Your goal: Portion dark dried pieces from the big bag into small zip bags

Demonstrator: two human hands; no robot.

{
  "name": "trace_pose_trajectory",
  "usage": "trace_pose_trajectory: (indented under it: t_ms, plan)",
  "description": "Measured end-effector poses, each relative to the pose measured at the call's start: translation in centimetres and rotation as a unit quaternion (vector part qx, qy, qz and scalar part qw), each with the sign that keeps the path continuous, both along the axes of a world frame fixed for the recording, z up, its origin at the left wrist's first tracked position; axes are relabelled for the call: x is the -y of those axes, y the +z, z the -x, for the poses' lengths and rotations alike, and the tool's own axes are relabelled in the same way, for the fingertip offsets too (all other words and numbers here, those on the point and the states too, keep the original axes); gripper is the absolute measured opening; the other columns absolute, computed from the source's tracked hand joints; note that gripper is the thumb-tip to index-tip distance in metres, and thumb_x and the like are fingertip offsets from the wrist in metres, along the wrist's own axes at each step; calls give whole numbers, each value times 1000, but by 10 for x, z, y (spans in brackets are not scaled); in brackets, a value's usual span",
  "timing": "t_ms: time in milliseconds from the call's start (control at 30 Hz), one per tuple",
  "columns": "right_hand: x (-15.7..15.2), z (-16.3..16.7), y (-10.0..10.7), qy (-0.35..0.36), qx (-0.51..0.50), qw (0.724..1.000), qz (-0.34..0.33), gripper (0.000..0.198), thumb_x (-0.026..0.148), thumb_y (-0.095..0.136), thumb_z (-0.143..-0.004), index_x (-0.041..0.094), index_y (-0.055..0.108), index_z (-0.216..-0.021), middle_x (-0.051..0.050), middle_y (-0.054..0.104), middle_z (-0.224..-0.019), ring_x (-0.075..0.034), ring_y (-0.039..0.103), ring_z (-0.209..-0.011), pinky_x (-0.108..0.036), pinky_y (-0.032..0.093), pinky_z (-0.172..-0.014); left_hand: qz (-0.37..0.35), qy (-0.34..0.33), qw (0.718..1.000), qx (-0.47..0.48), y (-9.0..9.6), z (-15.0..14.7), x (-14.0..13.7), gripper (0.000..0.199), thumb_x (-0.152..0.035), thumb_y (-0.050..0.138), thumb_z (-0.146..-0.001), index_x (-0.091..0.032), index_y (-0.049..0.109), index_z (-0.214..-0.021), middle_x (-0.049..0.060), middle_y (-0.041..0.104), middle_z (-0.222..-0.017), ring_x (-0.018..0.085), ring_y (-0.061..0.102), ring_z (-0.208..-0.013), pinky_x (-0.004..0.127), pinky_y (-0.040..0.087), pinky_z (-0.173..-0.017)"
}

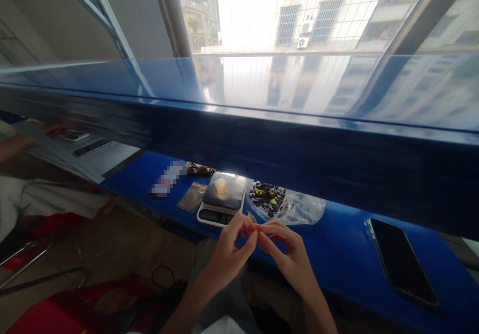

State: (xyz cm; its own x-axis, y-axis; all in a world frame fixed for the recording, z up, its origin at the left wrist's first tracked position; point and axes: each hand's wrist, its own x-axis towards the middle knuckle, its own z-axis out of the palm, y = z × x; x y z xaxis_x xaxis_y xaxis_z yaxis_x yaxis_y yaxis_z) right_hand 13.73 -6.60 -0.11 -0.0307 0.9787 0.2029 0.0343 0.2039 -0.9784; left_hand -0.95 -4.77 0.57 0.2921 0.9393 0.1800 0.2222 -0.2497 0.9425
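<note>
My left hand and my right hand meet fingertip to fingertip at the table's front edge. Both pinch a small, pale, thin piece, mostly hidden by the fingers; its kind does not show. Just beyond my left hand stands a digital scale with a small yellowish cup on its dark plate. To the right of the scale, dark pieces with some yellow-green bits lie on or in a clear plastic bag. A small zip bag lies left of the scale.
A blue shelf crosses above the blue table, hiding its back. A smartphone lies at the right. A dark packet and a blurred-out item lie back left. Another person's arm is at the far left.
</note>
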Motion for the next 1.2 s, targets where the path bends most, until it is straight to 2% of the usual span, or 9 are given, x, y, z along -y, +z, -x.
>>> trace_pose_trajectory:
  t_ms: [200,333,433,567,667,867,1000,1133,1200]
  plan:
    - [21,4,-4,-25,-25,999,-20,9,22,67,-80,22,76,-79,-2,65,-70,-13,60,-60,-21,47,-49,-18,47,999,-6,-7,-13,29,17,-19,43,-87,-20,40,-71,-4,44,-67,11,46,-62,21,38,-59]
    - [33,5,-4,-40,22,998,-36,8,19,69,-76,21,76,-77,-3,69,-71,-14,63,-61,-20,47,-49,-82,51,995,-20,-3,-10,43,14,-16,44,-88,-20,45,-75,-2,49,-73,11,51,-68,21,41,-63]
    - [43,6,0,-57,57,994,-71,7,18,70,-75,21,75,-72,-3,69,-66,-13,61,-57,-20,46,-48,-126,61,990,-36,4,-7,52,13,-13,46,-88,-20,47,-77,-2,51,-74,11,54,-70,20,43,-65]
    - [54,9,5,-103,86,983,-126,10,13,69,-74,20,74,-70,-1,66,-61,-11,57,-52,-19,45,-46,-125,61,988,-73,7,-7,62,18,-13,44,-90,-19,46,-74,-2,51,-72,10,53,-67,20,42,-62]
    - [57,8,3,-139,117,972,-146,9,11,68,-74,18,73,-70,-1,65,-61,-10,57,-51,-18,46,-47,-136,52,984,-106,2,-8,65,20,-14,43,-92,-19,49,-74,-1,52,-74,11,53,-69,22,42,-64]
    - [59,4,-4,-154,172,957,-175,8,12,67,-77,15,72,-72,-2,64,-62,-10,58,-51,-18,47,-47,-174,69,975,-123,-12,-5,65,20,-12,45,-91,-19,49,-73,-1,51,-74,12,53,-70,23,42,-66]
    - [55,-4,-1,-237,195,937,-168,10,13,66,-77,17,71,-69,0,62,-59,-9,55,-48,-19,44,-44,-187,92,968,-138,-14,1,65,20,-9,45,-89,-19,47,-72,-1,49,-73,11,52,-69,22,42,-64]
    - [53,-6,2,-199,194,951,-137,10,16,64,-77,19,68,-69,0,64,-63,-11,58,-52,-20,44,-43,-171,82,974,-122,-12,1,64,19,-11,45,-89,-20,48,-73,0,52,-75,11,52,-68,21,44,-65]
    - [54,-4,2,-177,186,961,-101,3,18,63,-77,20,66,-76,-1,66,-70,-11,61,-54,-20,45,-44,-163,63,979,-102,-10,-1,63,18,-12,45,-90,-20,49,-74,1,54,-78,12,54,-71,22,45,-67]
